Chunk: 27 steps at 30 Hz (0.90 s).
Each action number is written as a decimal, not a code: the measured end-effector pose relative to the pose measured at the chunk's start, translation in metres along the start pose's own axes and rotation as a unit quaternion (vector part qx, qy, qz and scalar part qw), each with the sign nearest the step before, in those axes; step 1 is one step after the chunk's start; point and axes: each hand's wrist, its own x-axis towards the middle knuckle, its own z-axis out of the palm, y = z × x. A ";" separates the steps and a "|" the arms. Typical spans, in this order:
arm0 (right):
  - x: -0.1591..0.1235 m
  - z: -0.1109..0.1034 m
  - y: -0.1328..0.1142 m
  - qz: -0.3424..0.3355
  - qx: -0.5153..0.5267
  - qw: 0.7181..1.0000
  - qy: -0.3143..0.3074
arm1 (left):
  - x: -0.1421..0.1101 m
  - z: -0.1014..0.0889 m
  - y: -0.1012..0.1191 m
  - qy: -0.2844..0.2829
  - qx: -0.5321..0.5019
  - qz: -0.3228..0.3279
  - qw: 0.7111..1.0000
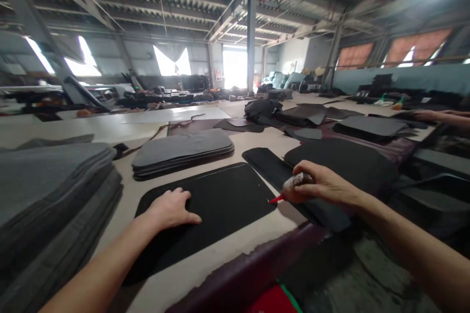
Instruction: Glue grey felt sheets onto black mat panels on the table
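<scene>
A black panel with rounded corners [216,200] lies flat on the pale table in front of me. On its left part rests my left hand [172,210], palm down, with the thumb held away from the fingers. My right hand [319,183] is wrapped round a small glue bottle [295,187] with a red nozzle. The bottle is tilted to the left, and its nozzle tip is at the panel's right edge. A thin pale line runs along the panel's far edge, and small light specks show near its right side.
Tall stacks of grey sheets [47,181] stand at the left. Behind the panel sits a lower stack of grey pieces [183,149]. Dark pieces [341,161] lie to the right. Another person's arm [444,117] reaches in at the far right. Dark red material [253,264] lines the near edge.
</scene>
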 end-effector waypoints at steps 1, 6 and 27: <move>-0.003 0.002 0.000 0.004 0.015 1.000 0.002 | -0.001 0.001 0.000 0.002 0.002 -0.001 1.000; -0.009 0.020 -0.005 0.029 0.123 0.992 -0.026 | -0.008 0.002 0.001 0.013 0.001 -0.003 1.000; 0.093 0.166 -0.145 -0.393 0.019 0.899 -0.193 | 0.010 -0.018 -0.040 -0.102 -0.172 -0.005 0.980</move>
